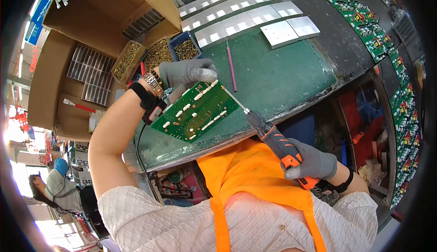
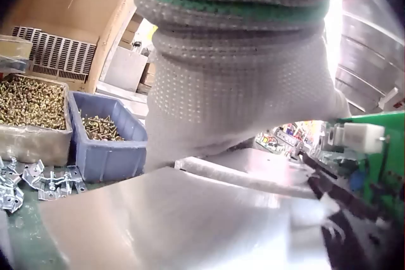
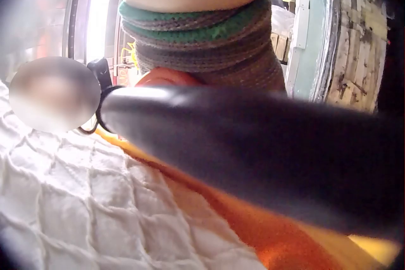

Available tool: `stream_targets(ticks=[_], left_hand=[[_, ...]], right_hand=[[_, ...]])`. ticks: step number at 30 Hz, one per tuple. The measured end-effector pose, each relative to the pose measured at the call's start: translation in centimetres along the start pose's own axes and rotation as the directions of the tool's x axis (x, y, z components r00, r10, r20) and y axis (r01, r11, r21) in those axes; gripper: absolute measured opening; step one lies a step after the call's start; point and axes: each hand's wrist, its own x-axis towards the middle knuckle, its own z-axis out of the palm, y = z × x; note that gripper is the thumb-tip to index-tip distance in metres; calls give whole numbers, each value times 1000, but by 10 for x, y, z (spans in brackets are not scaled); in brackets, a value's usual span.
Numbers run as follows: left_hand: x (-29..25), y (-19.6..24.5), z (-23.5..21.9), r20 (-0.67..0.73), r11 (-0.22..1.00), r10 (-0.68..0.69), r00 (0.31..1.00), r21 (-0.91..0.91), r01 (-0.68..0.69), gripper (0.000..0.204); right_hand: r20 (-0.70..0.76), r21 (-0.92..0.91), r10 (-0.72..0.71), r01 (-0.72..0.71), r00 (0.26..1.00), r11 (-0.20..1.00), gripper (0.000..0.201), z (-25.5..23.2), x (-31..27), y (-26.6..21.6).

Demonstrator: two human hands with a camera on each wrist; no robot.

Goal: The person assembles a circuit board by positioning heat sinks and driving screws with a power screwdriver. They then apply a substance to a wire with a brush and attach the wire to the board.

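Your right hand grips orange-black electric screwdriver by handle, near your apron. Bit tip meets edge of green circuit board. Your left hand pinches board's far edge, holds it tilted above table. Likely risk: bit skids off, scars traces; board twists in thin pinch. Beyond: screw bins, white panels

- Two gloved hands: the left hand and the right hand.
- One green circuit board.
- One electric screwdriver.
- Three bins of screws at the back of the bench.
- One pink pen.
- Two loose white panels; the further white panels lie in rows too crowded to count.
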Motion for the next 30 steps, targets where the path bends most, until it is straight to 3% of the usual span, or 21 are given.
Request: stream_targets(ticks=[3, 16, 18, 22, 26, 28, 30], left_hand=[[-2, -1, 4, -54, 999, 30, 998, 28, -29, 63], [-2, 1, 2, -39, 1000, -9, 999, -4, 9, 64], [-1, 2, 2, -68, 996, 15, 998, 93, -9, 66], [-3, 6, 3, -79, 993, -2, 997, 119, 11, 66], [5, -7, 0, -63, 993, 69, 996, 103, -62, 67], [5, -4, 1, -43, 990, 111, 993, 88, -107, 70], [2, 1, 2, -67, 993, 50, 996, 106, -43, 63]], right_hand=[[2, -5, 6, -6, 1000, 1000, 79, 3, -1, -3], [-6, 12, 7, -7, 1000, 1000, 78, 7, -3, -2], [-14, 23, 13, -13, 1000, 1000, 78, 9, -5, -5], [-14, 20, 20, -20, 1000, 1000, 78, 9, -5, -7], [-27, 8, 27, -27, 999, 1000, 77, 10, -2, -8], [4, 30, 15, -15, 1000, 999, 71, 8, -1, -6], [68, 133, 58, -66, 996, 989, 73, 5, -2, -9]])
